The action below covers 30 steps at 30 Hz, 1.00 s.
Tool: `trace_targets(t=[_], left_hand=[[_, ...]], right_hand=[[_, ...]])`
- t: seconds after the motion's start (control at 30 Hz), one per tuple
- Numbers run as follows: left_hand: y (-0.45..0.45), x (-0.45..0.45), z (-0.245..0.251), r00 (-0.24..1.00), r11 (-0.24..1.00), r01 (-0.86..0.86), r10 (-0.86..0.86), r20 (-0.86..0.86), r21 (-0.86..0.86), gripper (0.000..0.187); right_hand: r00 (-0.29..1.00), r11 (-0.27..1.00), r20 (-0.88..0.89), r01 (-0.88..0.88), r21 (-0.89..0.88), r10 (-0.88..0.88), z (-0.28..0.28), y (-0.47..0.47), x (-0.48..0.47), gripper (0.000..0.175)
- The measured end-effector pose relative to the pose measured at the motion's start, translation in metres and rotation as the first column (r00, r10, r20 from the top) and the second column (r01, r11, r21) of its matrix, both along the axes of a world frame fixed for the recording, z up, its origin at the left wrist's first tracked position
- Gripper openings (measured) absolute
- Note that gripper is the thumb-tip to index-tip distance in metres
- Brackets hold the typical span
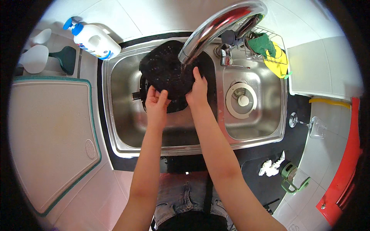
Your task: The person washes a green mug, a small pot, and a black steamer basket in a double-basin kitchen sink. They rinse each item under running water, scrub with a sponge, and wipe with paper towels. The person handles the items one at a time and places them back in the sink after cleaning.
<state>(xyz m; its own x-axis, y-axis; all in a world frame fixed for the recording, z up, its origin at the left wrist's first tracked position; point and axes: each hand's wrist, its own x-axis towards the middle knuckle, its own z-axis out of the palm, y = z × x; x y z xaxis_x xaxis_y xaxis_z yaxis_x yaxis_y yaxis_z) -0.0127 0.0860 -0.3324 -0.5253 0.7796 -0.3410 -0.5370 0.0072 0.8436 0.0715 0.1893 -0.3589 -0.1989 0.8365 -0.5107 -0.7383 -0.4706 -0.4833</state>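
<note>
Both hands hold a wet black plate-like piece (167,66) over the left basin of a steel double sink (127,127). My left hand (157,99) grips its lower left edge between thumb and fingers. My right hand (199,88) grips its right edge, thumb on top. The chrome faucet (219,26) arches above, its spout close over the piece, and water drops lie on the black surface. Beneath it is another black object (179,106), partly hidden, with a short handle-like part at its left.
A white pump bottle (96,42) stands behind at left, above a cutting board (55,130). A glass lid (241,100) lies in the right basin. A wire rack (277,43) holds a green scouring cloth (261,44). A stemmed glass (315,127) and crumpled tissue (271,167) lie at right.
</note>
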Motion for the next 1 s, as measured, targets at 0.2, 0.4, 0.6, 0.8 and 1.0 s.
trace_targets(t=[0.2, 0.4, 0.6, 0.8, 1.0], left_hand=[[-0.008, 0.012, -0.005, 0.988, 0.999, 0.029, -0.026, -0.153, 0.014, 0.016], [-0.007, 0.013, 0.002, 0.993, 0.998, -0.040, 0.045, -0.109, 0.048, 0.005], [-0.009, 0.001, -0.020, 0.989, 0.998, -0.061, 0.061, 0.137, -0.005, 0.017], [0.004, 0.010, -0.022, 0.994, 0.991, 0.059, -0.047, 0.097, -0.117, 0.033], [0.031, 0.021, -0.018, 0.998, 0.993, -0.045, 0.049, 0.029, -0.110, 0.031]], right_hand=[[0.990, 0.991, -0.141, -0.003, -0.137, -0.017, -0.013, -0.004, -0.002, 0.035], [0.959, 0.989, -0.284, -0.039, -0.144, -0.004, -0.012, -0.008, 0.011, 0.037], [0.981, 0.998, -0.186, -0.063, -0.015, 0.059, 0.020, -0.015, 0.026, 0.036], [0.988, 0.993, 0.144, -0.071, 0.097, 0.056, 0.033, -0.033, 0.046, 0.030], [0.871, 0.946, 0.488, -0.206, 0.251, 0.060, 0.053, -0.049, 0.070, 0.033]])
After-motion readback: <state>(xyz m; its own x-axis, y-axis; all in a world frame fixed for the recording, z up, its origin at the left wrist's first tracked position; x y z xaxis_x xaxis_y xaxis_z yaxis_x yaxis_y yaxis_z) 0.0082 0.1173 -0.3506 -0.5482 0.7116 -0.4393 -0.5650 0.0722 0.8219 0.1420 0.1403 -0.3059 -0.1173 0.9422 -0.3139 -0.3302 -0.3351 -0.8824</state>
